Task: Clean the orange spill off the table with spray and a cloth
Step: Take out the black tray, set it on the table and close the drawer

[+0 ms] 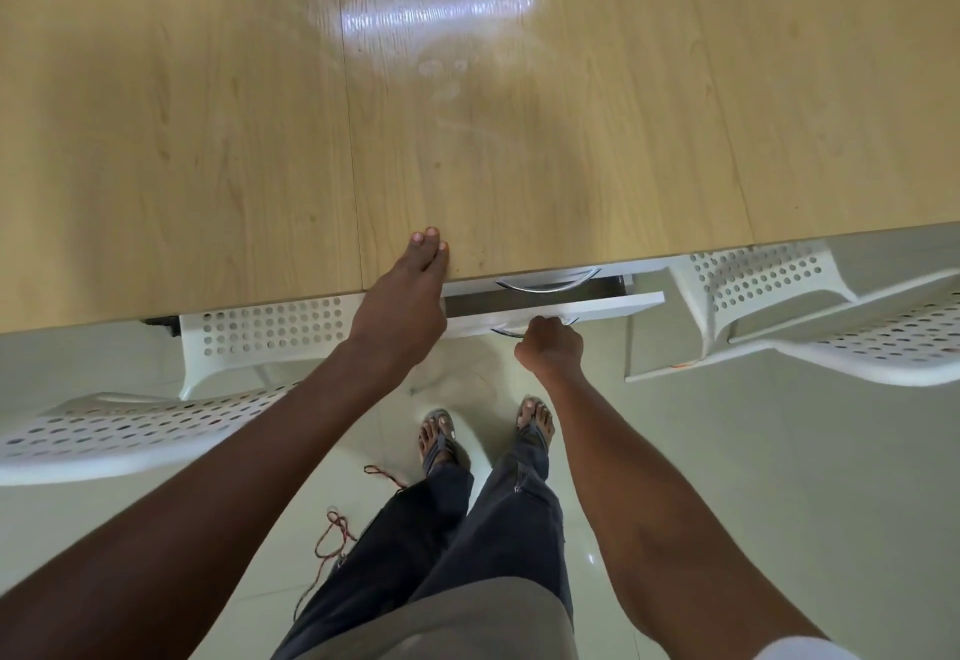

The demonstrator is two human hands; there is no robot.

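A: Start at your right hand (pixel 549 342). What has it got?

B: Your fingers are curled round the curved chrome handle (pixel 506 331) of the lower white drawer (pixel 587 307), which stands pulled out a little from under the table edge. Only a dark slot shows inside it; what it holds I cannot tell.

A: And the left hand (pixel 402 303)?

B: It lies flat over the near edge of the pale wood-grain laminate table (pixel 208 140), fingers straight and together, tips resting on the top at about 11 o'clock from your right hand. It holds nothing.

A: What sits just past the drawer?

B: A second chrome handle (pixel 548 281), on the upper drawer front, tucked right under the table lip at 12 o'clock from your right fist.

A: The spill itself?

B: No orange shows on the tabletop. At 12 o'clock, well beyond your left fingertips, you have faint whitish smears and ring marks (pixel 441 72) under a bright glare.

A: Room to move?

B: A white perforated plastic chair (pixel 130 425) stands at 9 o'clock, its back touching or nearly touching the table edge; another white perforated chair (pixel 779 311) stands at 3 o'clock. Your sandalled feet (pixel 439 438) stand between them on pale glossy floor tiles (pixel 753 477), with a red-and-dark twisted cord (pixel 332 540) lying at 7 o'clock.
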